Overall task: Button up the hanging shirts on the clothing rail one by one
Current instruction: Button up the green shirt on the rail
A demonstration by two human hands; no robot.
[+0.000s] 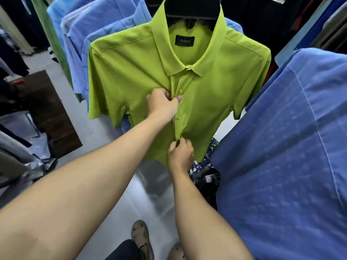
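A large blue shirt fills the right side of the view, close to the camera. Just beside it, in the middle, a lime-green shirt with short sleeves hangs facing the person, its front closed from the collar down. Behind its left shoulder hangs a row of blue shirts, packed close together. A pale, shiny floor shows below.

A black hanger carries the green shirt at the top of the view. The left hand reaches to the chest of the shirt, fingers curled and thumb pressed in, pinching the cloth at the front strip between two buttons. The right hand is lower down, near the hem, thumb and fingertips pinching the same strip right at a button.

A small black label sits inside the collar. Tan sandals show at the bottom edge.
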